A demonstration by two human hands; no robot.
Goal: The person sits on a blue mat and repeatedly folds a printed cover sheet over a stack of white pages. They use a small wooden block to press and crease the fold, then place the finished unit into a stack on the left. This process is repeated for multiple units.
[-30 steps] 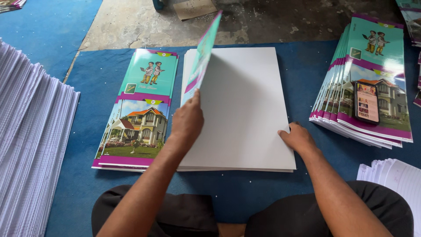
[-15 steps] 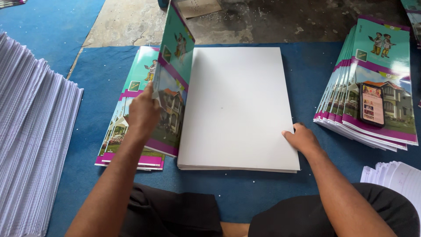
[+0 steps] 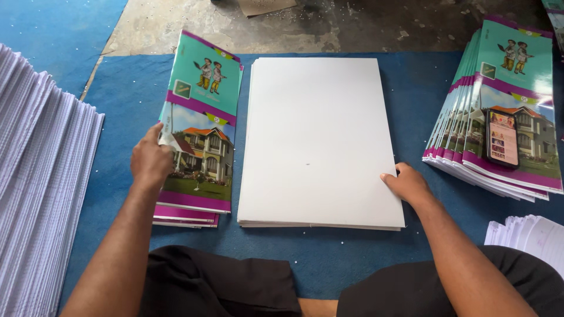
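Observation:
A stack of white sheets (image 3: 320,135) lies in the middle of the blue mat (image 3: 411,88). To its left sits a small pile of colourful covers (image 3: 200,129) showing a house and two cartoon children. My left hand (image 3: 151,158) rests on the left edge of the top cover, holding it down on that pile. My right hand (image 3: 406,183) presses on the lower right corner of the white stack, fingers curled on the edge.
A fanned pile of the same covers (image 3: 499,105) lies at the right with a smartphone (image 3: 503,138) on top. A tall stack of white paper (image 3: 41,194) fills the left side. More white sheets (image 3: 529,235) sit at lower right. Bare concrete floor (image 3: 329,23) lies beyond the mat.
My left hand carried a cover from the white stack over to the left and laid it flat on the cover pile. My right hand stayed on the stack's corner.

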